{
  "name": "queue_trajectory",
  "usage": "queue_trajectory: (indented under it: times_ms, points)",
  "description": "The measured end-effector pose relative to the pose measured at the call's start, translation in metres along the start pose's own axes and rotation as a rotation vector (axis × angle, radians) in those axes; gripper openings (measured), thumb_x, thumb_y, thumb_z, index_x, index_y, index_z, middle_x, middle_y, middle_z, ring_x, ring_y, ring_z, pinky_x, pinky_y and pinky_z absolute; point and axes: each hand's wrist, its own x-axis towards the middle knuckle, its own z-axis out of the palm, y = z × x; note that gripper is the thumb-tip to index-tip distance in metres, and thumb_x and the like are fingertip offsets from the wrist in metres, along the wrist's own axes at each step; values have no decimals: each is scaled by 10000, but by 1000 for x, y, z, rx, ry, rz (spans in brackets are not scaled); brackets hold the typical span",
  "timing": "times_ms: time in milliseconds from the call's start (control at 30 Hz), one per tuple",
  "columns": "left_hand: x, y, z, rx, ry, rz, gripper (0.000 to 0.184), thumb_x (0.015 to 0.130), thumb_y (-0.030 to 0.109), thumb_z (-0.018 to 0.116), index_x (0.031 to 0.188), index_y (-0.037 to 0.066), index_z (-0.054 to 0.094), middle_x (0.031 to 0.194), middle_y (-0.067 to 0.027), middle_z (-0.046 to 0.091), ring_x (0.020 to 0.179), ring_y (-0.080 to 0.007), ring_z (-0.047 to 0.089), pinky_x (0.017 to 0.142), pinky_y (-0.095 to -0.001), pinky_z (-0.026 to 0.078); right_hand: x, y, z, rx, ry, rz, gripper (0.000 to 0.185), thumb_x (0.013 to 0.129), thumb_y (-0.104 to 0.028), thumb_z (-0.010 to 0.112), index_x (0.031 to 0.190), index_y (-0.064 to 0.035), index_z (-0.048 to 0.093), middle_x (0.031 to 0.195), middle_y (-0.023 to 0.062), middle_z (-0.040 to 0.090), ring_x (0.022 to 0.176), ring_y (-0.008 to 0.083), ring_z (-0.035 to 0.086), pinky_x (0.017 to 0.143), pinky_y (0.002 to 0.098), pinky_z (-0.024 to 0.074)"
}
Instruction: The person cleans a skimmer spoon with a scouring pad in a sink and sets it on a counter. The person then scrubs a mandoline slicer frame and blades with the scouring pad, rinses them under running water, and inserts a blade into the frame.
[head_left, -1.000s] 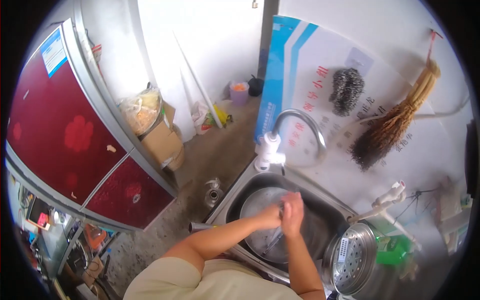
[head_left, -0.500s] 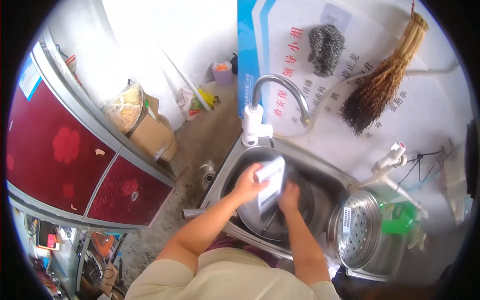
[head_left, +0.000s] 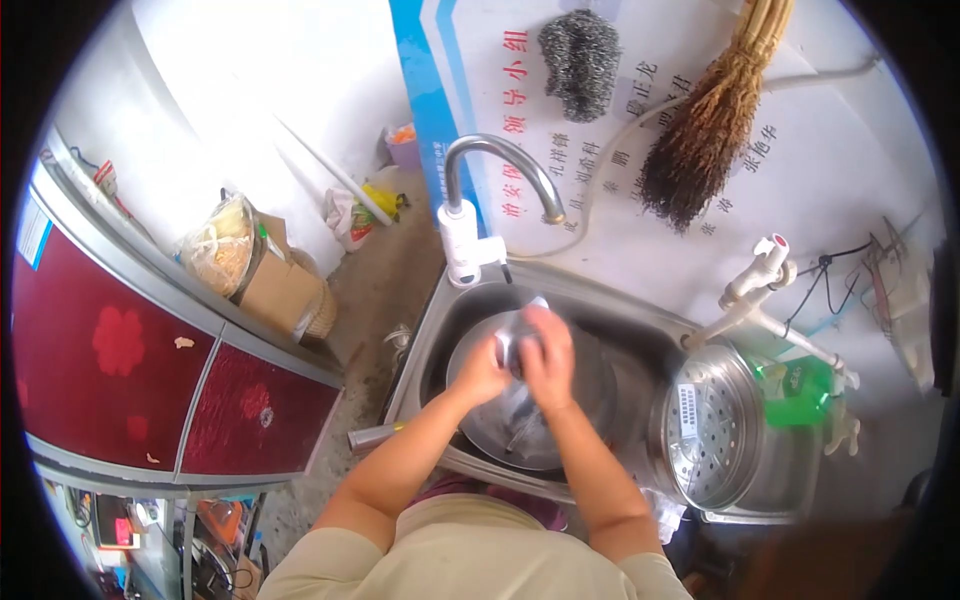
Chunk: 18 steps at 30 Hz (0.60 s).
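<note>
My left hand is closed on the lower left side of a white plastic piece, now turned partly edge-on and smeared by motion. Against its other side my right hand presses with curled fingers. Something greyish shows beneath those fingers, too blurred to name. Both hands are above a wide round metal pan standing in the steel sink. A thin dark item lies in the pan, its kind unclear.
The curved faucet rises behind the sink. To the right sit a perforated steamer tray and a green bottle. A steel-wool scrubber and a straw brush hang on the wall. A red-doored cabinet stands left.
My right hand has come up from the pan onto the white piece. The piece has turned from its broad face towards its edge. The view has shifted, so the surroundings appear further left and higher.
</note>
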Motion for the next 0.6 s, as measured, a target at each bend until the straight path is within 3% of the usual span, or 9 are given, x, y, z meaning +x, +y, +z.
queue_trajectory:
  times_ms: [100,200,233,333,367,467,500,533,600]
  points:
    - [-5,23,12,149,-77,94,339,677,6,574,1007,-7,496,841,-85,571,795,-104,545,664,-263,441,16,0,3,-258,-110,-111,133,787,-134,523,840,-36,596,856,103,593,823,295,569,935,418,326]
    - [-1,21,15,122,-34,-64,315,669,6,559,976,-8,491,824,-78,557,727,-85,528,592,-260,427,20,33,16,-140,-43,107,196,764,-192,568,616,-63,562,729,79,591,751,267,560,879,468,352]
    - [-4,34,13,160,-85,-113,316,661,15,571,967,-3,492,813,-67,546,713,-73,516,579,-253,420,26,47,12,-132,-93,386,229,746,-194,589,558,-70,553,637,78,573,698,269,556,860,469,361]
    - [1,6,17,106,-54,14,317,655,15,571,963,-4,495,814,-56,544,687,-74,499,572,-251,417,30,29,4,-192,-156,65,223,738,-196,602,561,-68,562,609,97,564,639,294,545,809,452,392]
    - [9,-16,17,213,-77,260,341,652,8,564,984,-9,487,810,-40,533,665,-75,466,568,-237,404,25,11,12,-49,-53,-58,207,726,-180,610,559,-66,568,600,109,561,620,310,543,752,427,419]
    - [6,-9,19,133,-84,97,347,640,49,572,978,5,510,764,-160,548,641,-242,519,571,-328,417,27,20,3,-135,-107,-23,225,749,-201,587,572,-62,578,602,112,563,628,316,545,716,406,432]
    - [5,-21,18,274,-82,-35,325,643,52,576,958,0,511,778,-150,548,644,-247,518,573,-330,417,31,41,-1,-211,-203,138,270,778,-236,558,570,-64,573,603,109,564,635,316,547,729,401,430]
    - [7,-29,20,180,-79,-13,317,644,53,577,948,1,507,773,-144,545,643,-244,517,572,-328,417,37,50,-6,-282,-248,348,297,796,-249,538,572,-57,563,602,110,561,631,330,536,735,399,430]
    - [11,-37,26,-12,-72,28,300,644,55,580,929,3,498,763,-133,540,641,-237,515,571,-324,417,41,47,-8,-268,-272,373,352,833,-258,451,593,-16,539,603,182,512,625,351,519,560,443,366]
